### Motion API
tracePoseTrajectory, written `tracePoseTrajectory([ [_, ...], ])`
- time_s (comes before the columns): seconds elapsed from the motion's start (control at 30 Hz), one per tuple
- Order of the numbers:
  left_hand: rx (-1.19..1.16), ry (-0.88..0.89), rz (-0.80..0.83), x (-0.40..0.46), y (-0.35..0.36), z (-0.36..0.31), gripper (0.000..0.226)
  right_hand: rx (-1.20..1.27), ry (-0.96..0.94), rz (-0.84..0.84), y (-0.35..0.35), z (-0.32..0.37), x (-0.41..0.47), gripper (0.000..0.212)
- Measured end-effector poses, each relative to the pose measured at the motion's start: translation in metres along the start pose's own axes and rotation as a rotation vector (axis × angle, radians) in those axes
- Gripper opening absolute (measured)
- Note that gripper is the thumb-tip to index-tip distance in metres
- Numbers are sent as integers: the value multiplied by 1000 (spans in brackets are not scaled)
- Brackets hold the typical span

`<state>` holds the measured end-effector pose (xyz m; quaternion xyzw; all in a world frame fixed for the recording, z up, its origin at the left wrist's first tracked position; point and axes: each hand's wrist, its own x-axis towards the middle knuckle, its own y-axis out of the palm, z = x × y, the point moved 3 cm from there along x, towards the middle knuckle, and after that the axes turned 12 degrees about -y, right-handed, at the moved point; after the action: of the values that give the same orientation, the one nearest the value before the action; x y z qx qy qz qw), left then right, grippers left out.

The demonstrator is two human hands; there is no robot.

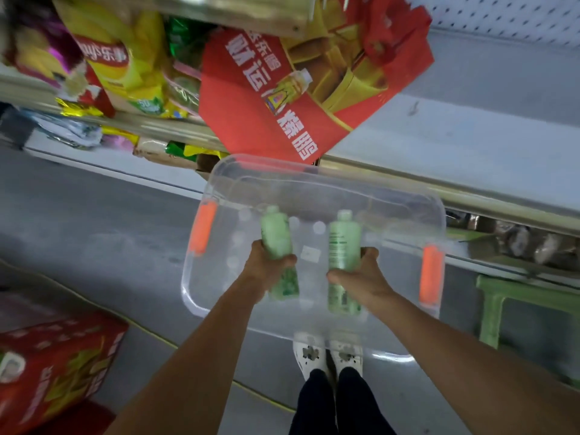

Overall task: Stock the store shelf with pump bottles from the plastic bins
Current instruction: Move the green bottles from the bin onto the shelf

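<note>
Left hand (266,265) wrapped round one green bottle (277,237), right hand (361,277) round another bottle (343,243), both over the clear bin (314,189) beside the shelf edge (470,196). Probably light, stiff, smooth plastic; best gripped mid-body.

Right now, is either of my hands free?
No, the left hand grips one green bottle and the right hand grips another green bottle, both above the clear plastic bin.
</note>
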<state>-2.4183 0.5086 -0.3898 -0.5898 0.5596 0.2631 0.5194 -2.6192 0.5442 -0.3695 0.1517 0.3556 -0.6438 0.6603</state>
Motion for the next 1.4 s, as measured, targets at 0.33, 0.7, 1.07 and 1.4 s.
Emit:
tracePoseTrajectory([
  [0.33,-304,228,185,-166,-25,-25,38,638,-106,43,-62,95,-116,55],
  [0.7,-379,405,368,-301,-19,-95,64,856,-311,164,-122,173,-219,52],
  [1.07,-298,593,410,-410,57,-141,50,798,-471,135,-237,185,-278,37],
  [1.4,-319,791,340,-488,150,-179,42,464,-719,-59,-380,203,-315,53],
])
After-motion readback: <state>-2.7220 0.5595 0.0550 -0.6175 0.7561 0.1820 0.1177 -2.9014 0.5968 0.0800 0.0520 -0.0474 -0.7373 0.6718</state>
